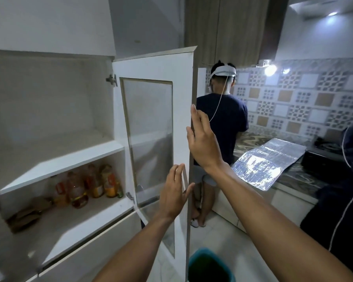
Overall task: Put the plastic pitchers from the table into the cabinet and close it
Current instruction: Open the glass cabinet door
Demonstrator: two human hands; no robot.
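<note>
A white cabinet [55, 157] stands open in front of me on the left. Its upper shelf is bare; the lower shelf holds several bottles [90, 184]. The cabinet door [179, 119], white with a frosted glass panel, swings out toward me. My right hand [204, 139] lies flat against the door's outer edge, fingers straight. My left hand [174, 192] rests flat on the door's inner face lower down, fingers apart. Neither hand holds anything. No pitchers and no table are in view.
A person in a dark shirt [222, 123] stands with their back to me just behind the door. A marble counter [293, 176] with a foil sheet [267, 161] runs along the right. A dark garment [342, 190] hangs at far right. A teal bucket [210, 265] sits on the floor below.
</note>
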